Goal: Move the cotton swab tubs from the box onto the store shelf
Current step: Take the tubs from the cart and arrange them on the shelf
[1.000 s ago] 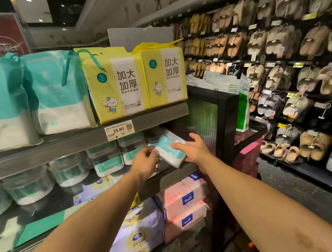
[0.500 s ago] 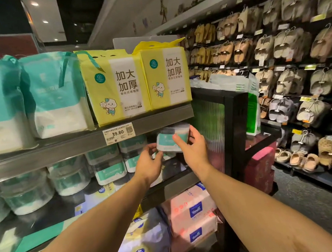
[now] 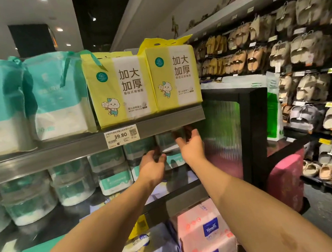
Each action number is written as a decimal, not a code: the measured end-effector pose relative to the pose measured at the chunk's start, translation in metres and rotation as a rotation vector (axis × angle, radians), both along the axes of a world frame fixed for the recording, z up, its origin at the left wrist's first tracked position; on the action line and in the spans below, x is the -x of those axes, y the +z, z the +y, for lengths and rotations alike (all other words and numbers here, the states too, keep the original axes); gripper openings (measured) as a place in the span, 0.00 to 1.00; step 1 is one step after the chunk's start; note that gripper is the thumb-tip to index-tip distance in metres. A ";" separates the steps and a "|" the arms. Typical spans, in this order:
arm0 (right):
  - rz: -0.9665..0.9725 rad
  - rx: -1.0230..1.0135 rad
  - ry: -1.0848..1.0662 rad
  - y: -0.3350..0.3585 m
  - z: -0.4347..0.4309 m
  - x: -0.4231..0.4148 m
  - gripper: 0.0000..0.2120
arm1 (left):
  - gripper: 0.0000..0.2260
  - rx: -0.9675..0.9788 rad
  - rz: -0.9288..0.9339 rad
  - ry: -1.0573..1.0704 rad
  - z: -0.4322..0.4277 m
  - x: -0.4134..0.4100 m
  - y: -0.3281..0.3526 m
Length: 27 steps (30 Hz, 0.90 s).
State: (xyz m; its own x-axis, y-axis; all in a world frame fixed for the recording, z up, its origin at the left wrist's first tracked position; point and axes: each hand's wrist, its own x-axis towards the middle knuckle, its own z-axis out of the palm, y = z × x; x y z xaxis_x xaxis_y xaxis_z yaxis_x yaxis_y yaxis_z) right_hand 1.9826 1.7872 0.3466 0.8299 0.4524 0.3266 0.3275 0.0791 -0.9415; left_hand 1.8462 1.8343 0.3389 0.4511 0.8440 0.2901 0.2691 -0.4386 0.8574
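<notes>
Both hands at a cotton swab tub (image 3: 166, 141) on the right end of the middle shelf (image 3: 176, 203).

Both forearms stretch forward over the pink tissue packs (image 3: 204, 231) on the shelf below. The left hand (image 3: 152, 169) sits lower and nearer, at the tub's near left corner. The right hand (image 3: 191, 148) reaches higher and farther in, along its right end. The tub lies straight ahead between them, on top of a lower tub (image 3: 174, 160) and just under the upper shelf lip (image 3: 170, 119). Its long axis apparently runs left to right. Shadow and blur hide the fingertips, so I cannot tell whether either hand grips the tub or merely touches it. Farther left stand stacked tubs (image 3: 112, 173).
</notes>
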 end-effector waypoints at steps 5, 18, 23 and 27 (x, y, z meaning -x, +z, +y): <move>-0.033 0.041 -0.099 -0.003 0.010 -0.004 0.09 | 0.15 -0.021 0.047 0.025 0.004 -0.004 0.001; 0.027 0.100 -0.145 0.009 -0.017 0.021 0.05 | 0.12 0.073 0.119 -0.044 0.003 -0.002 0.016; 0.028 0.155 -0.218 0.013 -0.053 0.043 0.06 | 0.07 0.119 0.099 -0.157 -0.005 -0.004 0.019; 0.071 0.232 -0.346 0.006 -0.106 0.072 0.05 | 0.10 0.064 0.130 -0.290 -0.037 0.003 0.008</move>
State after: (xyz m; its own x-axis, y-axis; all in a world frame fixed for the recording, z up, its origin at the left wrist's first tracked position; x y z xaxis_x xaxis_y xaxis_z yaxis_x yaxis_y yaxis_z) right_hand 1.9108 1.6812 0.3531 0.9625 0.1979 0.1855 0.2311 -0.2404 -0.9427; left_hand 1.8430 1.7969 0.3473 0.7056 0.6892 0.1646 0.2498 -0.4593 0.8525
